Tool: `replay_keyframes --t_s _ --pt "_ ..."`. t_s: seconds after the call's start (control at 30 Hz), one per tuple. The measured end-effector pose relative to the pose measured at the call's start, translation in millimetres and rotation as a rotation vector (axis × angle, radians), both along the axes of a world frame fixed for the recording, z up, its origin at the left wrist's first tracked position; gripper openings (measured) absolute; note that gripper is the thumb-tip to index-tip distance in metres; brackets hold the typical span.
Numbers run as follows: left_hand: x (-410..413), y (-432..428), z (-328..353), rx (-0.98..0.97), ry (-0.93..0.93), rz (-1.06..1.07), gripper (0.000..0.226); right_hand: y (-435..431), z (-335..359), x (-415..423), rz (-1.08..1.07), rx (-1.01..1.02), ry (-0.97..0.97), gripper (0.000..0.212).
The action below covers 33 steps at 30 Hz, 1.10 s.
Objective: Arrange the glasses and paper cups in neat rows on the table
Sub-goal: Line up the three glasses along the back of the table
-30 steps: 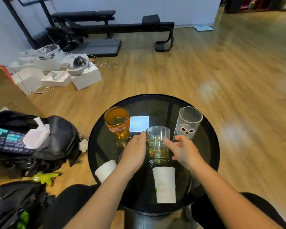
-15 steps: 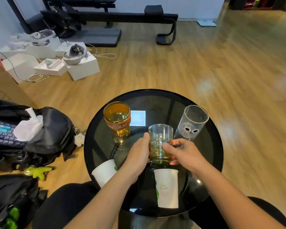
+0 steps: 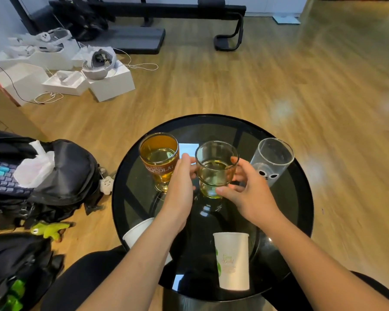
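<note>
Glasses: back row nearly formed on the bench (image 3: 130,198). Amber glass (image 3: 159,161) on the left, clear printed glass (image 3: 272,161) on the right, small glass (image 3: 216,169) between them with both my hands on it. Left hand (image 3: 180,187) presses its left side, right hand (image 3: 245,194) wraps the right side; grip pinching that glass from both sides. Can't tell if its base is down or just off the top. Left to do, I'd say: seat it in line, then square up the paper cups. One cup (image 3: 233,261) stands near the front edge, another cup (image 3: 137,232) sits half hidden under my left forearm. Bench is round, black, glossy. Room: wood floor (image 3: 279,75), gym bench (image 3: 166,12) at the back, white boxes (image 3: 110,84), bags (image 3: 61,171) on the left.
</note>
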<state>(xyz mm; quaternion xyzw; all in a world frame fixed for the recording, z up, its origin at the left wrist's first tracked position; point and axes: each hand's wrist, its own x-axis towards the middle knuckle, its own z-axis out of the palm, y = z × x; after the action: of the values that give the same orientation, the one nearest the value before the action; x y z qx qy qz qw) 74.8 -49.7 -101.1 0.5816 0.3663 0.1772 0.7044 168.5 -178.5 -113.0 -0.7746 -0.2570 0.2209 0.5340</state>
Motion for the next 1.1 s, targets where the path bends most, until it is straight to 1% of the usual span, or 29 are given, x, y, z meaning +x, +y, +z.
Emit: replay_keyframes --t_s 0.2,0.4,0.57,0.77,0.97,1.1 --pt "5.8 2.5 -7.7 -0.082 -0.061 0.033 0.042 10.3 -9.4 7.1 0.012 0.031 0.029 0.070" --pt "7.3 -1.0 -10.1 -0.142 -0.076 -0.011 0.045 12.3 -16.7 12.9 -0.001 0.020 0.047 0.072" --pt "5.8 -6.1 -9.8 -0.115 -0.076 -0.018 0.054 13.3 -24.8 10.5 -0.030 0.021 0.052 0.069" --pt "7.4 -6.7 -10.5 -0.117 -0.064 -0.006 0.050 15.8 -26.8 10.3 -0.040 -0.030 0.042 0.071" --pt "6.8 -8.5 -8.8 -0.060 -0.008 -0.054 0.048 15.0 -25.7 9.5 -0.038 -0.070 0.019 0.074" --pt "6.6 -7.4 -8.4 -0.075 -0.006 -0.082 0.050 16.1 -26.2 9.2 -0.031 -0.068 -0.008 0.076"
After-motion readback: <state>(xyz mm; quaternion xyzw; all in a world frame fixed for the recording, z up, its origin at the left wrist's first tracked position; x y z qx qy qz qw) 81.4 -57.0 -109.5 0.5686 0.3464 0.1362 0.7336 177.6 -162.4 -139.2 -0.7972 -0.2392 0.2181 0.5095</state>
